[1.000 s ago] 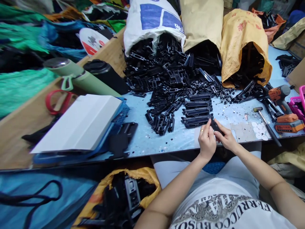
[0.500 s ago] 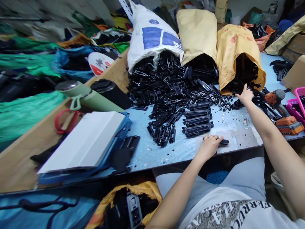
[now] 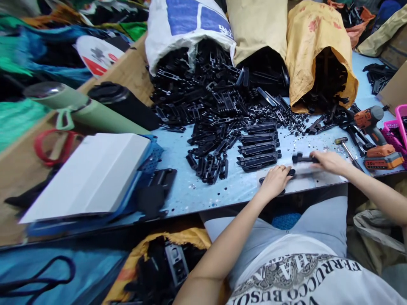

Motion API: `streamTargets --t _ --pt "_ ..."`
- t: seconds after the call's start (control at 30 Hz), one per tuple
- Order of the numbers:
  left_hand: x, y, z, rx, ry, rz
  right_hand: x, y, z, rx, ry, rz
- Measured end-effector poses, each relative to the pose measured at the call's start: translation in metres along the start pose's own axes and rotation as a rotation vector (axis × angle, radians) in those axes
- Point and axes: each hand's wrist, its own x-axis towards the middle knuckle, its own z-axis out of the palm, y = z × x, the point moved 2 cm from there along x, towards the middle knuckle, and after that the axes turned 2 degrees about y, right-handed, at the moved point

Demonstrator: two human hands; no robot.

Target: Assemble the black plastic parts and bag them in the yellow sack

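My left hand (image 3: 275, 181) is closed over a long black part (image 3: 291, 172) lying at the table's front edge; the part's ends stick out on both sides of the fingers. Just to its right, my right hand (image 3: 327, 162) grips the end of another black part (image 3: 303, 158), smeared by motion and held above the table. Behind my left hand lies a row of several black folded assemblies (image 3: 258, 160). A loose cluster of black slotted parts (image 3: 210, 165) sits left of that row.
Three sacks spill black parts at the back: a white one (image 3: 190, 21), a beige one (image 3: 259, 31) and an orange one (image 3: 318, 55). To the right lie a hammer (image 3: 349, 154), a cordless driver (image 3: 375, 135) and a pink basket (image 3: 401, 114). A green bottle (image 3: 95, 112) stands left.
My right hand has come back from the orange sack's mouth toward my left hand, bringing a black part. My left hand stays on its part. The view has tilted down somewhat.
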Motion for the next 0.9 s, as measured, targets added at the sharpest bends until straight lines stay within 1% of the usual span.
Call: streamTargets --t 0.07,0.13,0.17,0.27,0.33,0.4,0.5,0.63,0.7,0.77,0.83,0.9 --pt "0.004 0.003 -0.001 -0.013 -0.017 0.013 -0.022 -0.024 0.012 -0.037 -0.06 -0.164" --pt "0.007 0.006 -0.004 -0.023 -0.031 0.018 -0.033 -0.04 0.021 -0.1 -0.073 -0.24" --pt "0.007 0.007 -0.005 -0.025 -0.034 0.013 -0.035 -0.044 0.025 -0.123 -0.081 -0.246" --pt "0.008 0.011 -0.008 -0.026 -0.038 0.007 -0.032 -0.052 0.032 -0.159 -0.102 -0.179" --pt "0.007 0.011 -0.008 -0.03 -0.033 0.025 -0.03 -0.056 0.032 -0.171 -0.09 -0.124" --pt "0.005 0.01 -0.008 -0.046 -0.022 0.037 -0.031 -0.06 0.027 -0.186 -0.053 -0.093" --pt "0.0 0.006 -0.008 -0.09 0.022 0.04 -0.036 -0.07 0.017 -0.208 0.009 -0.087" --pt "-0.007 0.001 -0.005 -0.137 0.103 0.1 -0.038 -0.083 0.004 -0.243 0.033 -0.095" --pt "-0.01 0.0 -0.004 -0.15 0.149 0.124 -0.037 -0.086 -0.001 -0.259 0.045 -0.122" --pt "-0.013 0.0 -0.002 -0.148 0.18 0.116 -0.034 -0.083 -0.003 -0.279 0.071 -0.158" --pt "-0.011 0.001 0.0 -0.128 0.163 0.091 -0.03 -0.074 0.001 -0.291 0.098 -0.195" --pt "-0.002 0.005 0.0 -0.101 0.106 0.106 -0.027 -0.06 0.011 -0.284 0.124 -0.215"
